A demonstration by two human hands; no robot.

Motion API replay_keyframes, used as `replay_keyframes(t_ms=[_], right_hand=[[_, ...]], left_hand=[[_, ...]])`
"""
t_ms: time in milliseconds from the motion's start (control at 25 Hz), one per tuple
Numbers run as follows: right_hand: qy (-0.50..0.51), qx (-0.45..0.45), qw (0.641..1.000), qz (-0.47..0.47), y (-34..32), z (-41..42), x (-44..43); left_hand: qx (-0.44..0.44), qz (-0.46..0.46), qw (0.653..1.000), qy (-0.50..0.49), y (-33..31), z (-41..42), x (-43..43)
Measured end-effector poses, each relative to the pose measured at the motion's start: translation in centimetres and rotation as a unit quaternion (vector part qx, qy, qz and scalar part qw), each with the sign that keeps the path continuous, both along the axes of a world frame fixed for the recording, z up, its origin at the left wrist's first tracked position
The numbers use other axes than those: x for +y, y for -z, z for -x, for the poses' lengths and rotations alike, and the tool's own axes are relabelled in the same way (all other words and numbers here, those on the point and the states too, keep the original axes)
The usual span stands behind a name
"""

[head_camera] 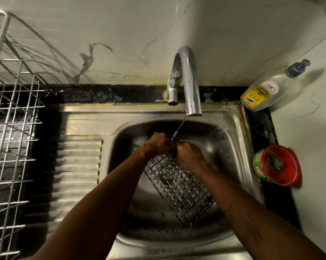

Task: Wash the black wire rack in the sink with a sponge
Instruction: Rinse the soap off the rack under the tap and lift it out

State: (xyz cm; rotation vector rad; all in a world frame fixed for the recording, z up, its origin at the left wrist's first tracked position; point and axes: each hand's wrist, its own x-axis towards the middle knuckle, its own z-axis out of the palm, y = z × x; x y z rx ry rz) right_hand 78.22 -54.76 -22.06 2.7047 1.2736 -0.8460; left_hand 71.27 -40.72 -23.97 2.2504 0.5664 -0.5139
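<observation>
The black wire rack (179, 186) slants across the steel sink (233, 147), soapy white foam on its grid. My left hand (155, 144) and my right hand (188, 153) both grip its far end, close together, under a thin stream of water from the tap (188, 79). A bit of green, perhaps the sponge (135, 146), peeks out behind my left hand; most of it is hidden. Whether either hand also holds the sponge cannot be told.
A steel dish-drying rack (11, 128) fills the left side beside the ribbed drainboard (79, 166). A dish-soap pump bottle (263, 92) lies at the back right. A red tub (278, 165) with green scrubber material stands on the right counter.
</observation>
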Motion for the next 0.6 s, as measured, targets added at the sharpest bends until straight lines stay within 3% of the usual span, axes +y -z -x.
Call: replay_keyframes(t_ms=[120,320,600], right_hand=[[-0.008,0.042,0.999,-0.015,0.4,-0.1,0.3],[0.043,0.025,0.998,-0.036,0.4,-0.2,1.0],[0.129,0.064,0.99,-0.002,0.7,-1.2,1.4]], left_hand=[[-0.011,-0.026,1.0,0.011,-0.2,-0.5,-0.7],[-0.053,-0.072,0.995,0.045,-0.7,0.1,-0.2],[-0.045,-0.054,0.997,0.032,0.4,2.3,1.0]])
